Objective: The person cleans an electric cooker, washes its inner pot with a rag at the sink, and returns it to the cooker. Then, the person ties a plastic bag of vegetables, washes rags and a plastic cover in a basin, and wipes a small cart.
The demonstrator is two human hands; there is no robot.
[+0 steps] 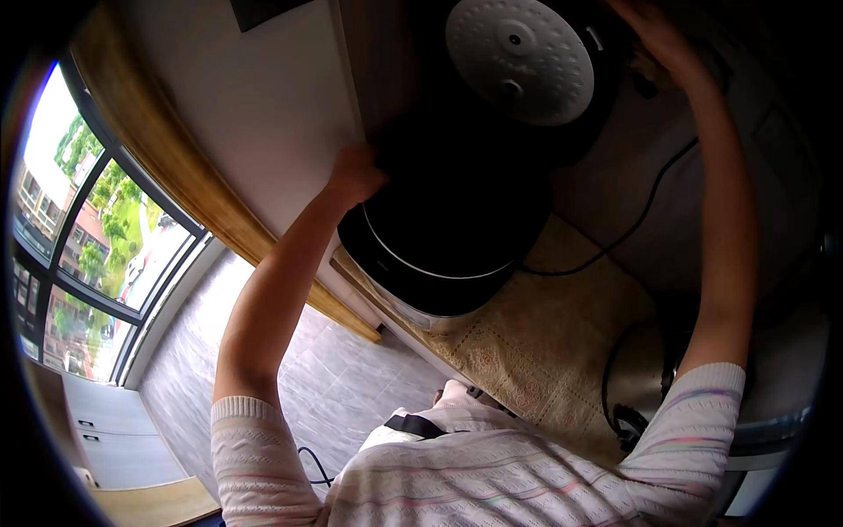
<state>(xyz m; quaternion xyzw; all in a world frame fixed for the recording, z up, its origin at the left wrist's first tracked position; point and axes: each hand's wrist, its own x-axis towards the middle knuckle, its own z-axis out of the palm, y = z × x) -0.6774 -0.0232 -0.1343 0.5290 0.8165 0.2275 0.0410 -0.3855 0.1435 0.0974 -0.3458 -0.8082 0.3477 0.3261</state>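
A black rice cooker (448, 237) stands on a patterned tan cloth, its lid (520, 60) raised and showing a dimpled grey inner plate. The inside of the cooker is too dark to make out. My left hand (358, 174) is at the left side of the cooker body, its fingers hidden in shadow against the black surface. At the top right, my right hand (654, 35) reaches up past the raised lid, beside a small brownish thing that I cannot make out. Its fingertips run out of the frame.
The patterned cloth (562, 351) covers the surface below the cooker. A black cable (648, 211) curves across on the right. A metal kettle-like object (639, 373) stands near my right sleeve. Windows (105, 220) and a yellow curtain (176, 158) are at the left.
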